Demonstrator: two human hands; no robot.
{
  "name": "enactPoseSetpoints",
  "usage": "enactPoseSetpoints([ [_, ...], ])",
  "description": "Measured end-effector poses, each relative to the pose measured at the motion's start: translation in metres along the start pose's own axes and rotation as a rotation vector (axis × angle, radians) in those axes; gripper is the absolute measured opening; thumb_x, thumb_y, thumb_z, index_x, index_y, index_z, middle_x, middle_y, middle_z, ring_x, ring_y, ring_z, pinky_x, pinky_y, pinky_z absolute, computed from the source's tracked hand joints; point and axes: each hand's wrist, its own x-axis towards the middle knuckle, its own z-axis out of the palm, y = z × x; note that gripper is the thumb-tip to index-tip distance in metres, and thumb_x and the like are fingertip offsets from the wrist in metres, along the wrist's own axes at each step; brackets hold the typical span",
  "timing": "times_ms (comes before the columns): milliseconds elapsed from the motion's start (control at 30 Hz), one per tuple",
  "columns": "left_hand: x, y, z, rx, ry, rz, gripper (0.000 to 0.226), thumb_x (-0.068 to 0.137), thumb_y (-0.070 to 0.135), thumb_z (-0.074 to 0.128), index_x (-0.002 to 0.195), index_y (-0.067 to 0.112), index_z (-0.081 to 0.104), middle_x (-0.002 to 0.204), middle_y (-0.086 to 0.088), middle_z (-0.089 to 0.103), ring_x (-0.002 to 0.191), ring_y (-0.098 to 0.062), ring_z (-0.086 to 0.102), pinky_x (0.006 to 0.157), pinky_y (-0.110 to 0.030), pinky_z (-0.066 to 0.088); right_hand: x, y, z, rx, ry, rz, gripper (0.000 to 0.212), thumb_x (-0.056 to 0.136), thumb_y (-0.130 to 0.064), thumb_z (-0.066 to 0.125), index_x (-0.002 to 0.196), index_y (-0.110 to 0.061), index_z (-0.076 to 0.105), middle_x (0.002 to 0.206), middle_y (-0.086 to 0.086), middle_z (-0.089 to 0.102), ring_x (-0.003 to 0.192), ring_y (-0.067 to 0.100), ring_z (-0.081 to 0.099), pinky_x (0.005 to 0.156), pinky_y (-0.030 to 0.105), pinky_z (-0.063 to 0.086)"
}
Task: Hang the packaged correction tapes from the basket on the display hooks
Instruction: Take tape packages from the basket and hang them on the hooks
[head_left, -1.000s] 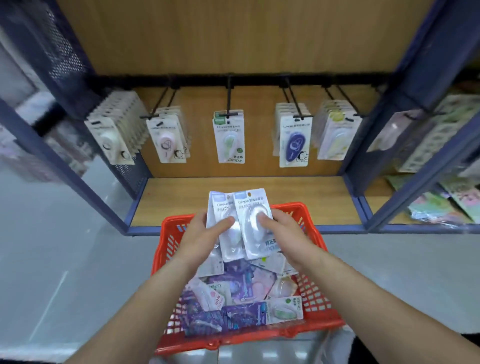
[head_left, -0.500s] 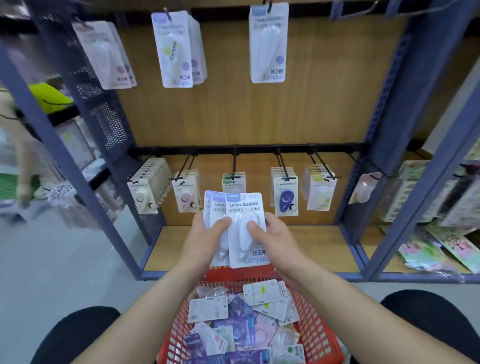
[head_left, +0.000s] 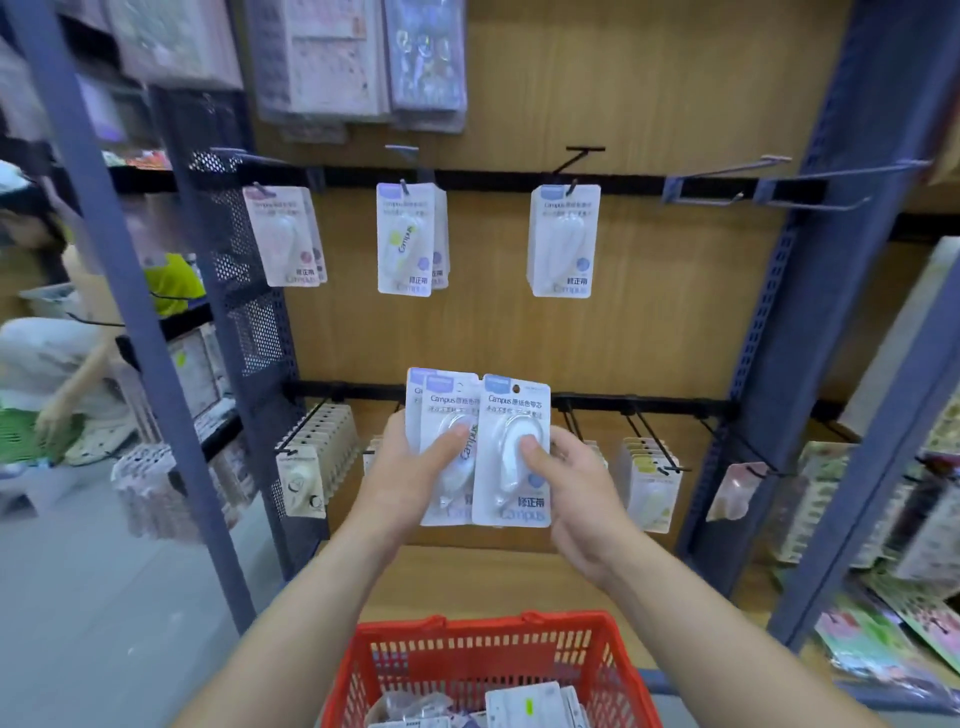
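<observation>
Since 0.5 s ago, the packaged correction tapes (head_left: 511, 452) have been raised higher above the basket (head_left: 467, 660) to the centre of the frame. More of the upper rail is now seen, and only the far end of the red basket is left at the bottom edge.

The packs are held fanned out. The left hand (head_left: 410, 478) grips the rear ones, its thumb pressed on a blister and its fingers curled behind. The front pack is pinched by the right hand (head_left: 576, 493), thumb on the blister.

On the upper rail, 3 display hooks carry hung packs (head_left: 408, 239), and bare hooks (head_left: 810, 202) are seen at the upper right. A lower rail, directly behind the hands, is loaded with fuller rows of packs (head_left: 311, 462); some are hidden by the hands and the fan.

The bay is backed by a wooden panel (head_left: 675, 338) and framed by blue metal uprights (head_left: 779, 364), with a perforated side panel (head_left: 244, 291) at the left. A wooden shelf board (head_left: 467, 577) lies below the hands. Grey floor and a blurred crouching person (head_left: 47, 364) are seen at the left edge, with more stationery at the right.
</observation>
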Motion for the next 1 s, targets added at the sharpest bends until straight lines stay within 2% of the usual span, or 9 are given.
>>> enactPoseSetpoints([
  [67,0.012,0.014,-0.003,-0.002,0.016,0.044,0.007,0.097,0.022,0.068,0.101,0.027,0.067,0.093,0.019,0.077,0.087,0.001,0.073,0.078,-0.020,0.056,0.009,-0.017,0.006,0.009,-0.007,-0.043,0.026,0.102,-0.019,0.058,0.125,-0.009,0.064,0.116,0.014,0.075,0.107,0.035,0.072,0.091,0.059,0.057],
  [133,0.023,0.024,-0.006,-0.009,0.034,0.078,0.010,0.096,0.022,0.069,0.100,0.029,0.064,0.089,0.021,0.076,0.082,0.004,0.072,0.066,-0.012,0.053,0.020,-0.036,0.008,-0.015,0.007,-0.081,0.026,0.100,-0.022,0.062,0.123,-0.010,0.065,0.116,0.012,0.075,0.109,0.034,0.071,0.097,0.059,0.054],
  [200,0.032,0.032,-0.009,-0.039,0.059,0.093,0.021,0.092,0.026,0.073,0.110,0.029,0.064,0.099,0.015,0.076,0.088,-0.001,0.072,0.069,-0.015,0.053,0.033,-0.056,0.005,-0.063,0.042,-0.119,0.024,0.097,-0.024,0.066,0.117,-0.012,0.069,0.113,0.009,0.076,0.109,0.032,0.071,0.099,0.057,0.053],
  [300,0.045,0.038,-0.013,-0.082,0.072,0.118,0.034,0.089,0.026,0.076,0.120,0.025,0.064,0.108,0.010,0.077,0.095,-0.008,0.074,0.078,-0.026,0.057,0.059,-0.090,-0.002,-0.114,0.135,-0.204,0.019,0.095,-0.023,0.069,0.109,-0.010,0.072,0.105,0.007,0.078,0.102,0.032,0.074,0.092,0.050,0.058],
  [367,0.052,0.038,-0.018,-0.111,0.074,0.140,0.033,0.089,0.024,0.076,0.120,0.025,0.064,0.108,0.010,0.077,0.095,-0.009,0.075,0.076,-0.026,0.058,0.082,-0.113,-0.006,-0.160,0.222,-0.274,0.016,0.095,-0.024,0.070,0.103,-0.010,0.072,0.100,0.005,0.079,0.096,0.030,0.075,0.084,0.045,0.061],
  [500,0.061,0.036,-0.021,-0.172,0.080,0.136,0.034,0.088,0.026,0.075,0.120,0.025,0.064,0.107,0.010,0.077,0.095,-0.011,0.076,0.074,-0.027,0.059,0.122,-0.150,-0.008,-0.259,0.333,-0.360,0.020,0.096,-0.032,0.070,0.105,-0.014,0.072,0.102,0.001,0.078,0.094,0.024,0.076,0.085,0.046,0.062],
  [700,0.067,0.034,-0.012,-0.194,0.071,0.137,0.035,0.086,0.026,0.077,0.119,0.027,0.064,0.108,0.010,0.077,0.096,-0.012,0.075,0.083,-0.036,0.058,0.151,-0.159,-0.007,-0.258,0.365,-0.344,0.019,0.098,-0.031,0.067,0.106,-0.015,0.071,0.099,-0.001,0.078,0.085,0.019,0.076,0.076,0.038,0.064],
  [867,0.067,0.033,-0.013,-0.222,0.091,0.123,0.036,0.086,0.026,0.077,0.120,0.026,0.064,0.109,0.008,0.077,0.098,-0.015,0.076,0.089,-0.045,0.059,0.159,-0.154,-0.011,-0.274,0.443,-0.365,0.023,0.097,-0.036,0.066,0.103,-0.015,0.070,0.105,0.000,0.075,0.098,0.024,0.073,0.086,0.047,0.062],
  [1000,0.066,0.031,-0.015,-0.221,0.097,0.113,0.043,0.080,0.032,0.080,0.119,0.026,0.064,0.109,0.008,0.077,0.097,-0.014,0.076,0.087,-0.043,0.060,0.164,-0.154,-0.012,-0.320,0.443,-0.274,0.028,0.097,-0.037,0.065,0.116,-0.017,0.063,0.113,0.000,0.071,0.096,0.022,0.072,0.074,0.039,0.062],
])
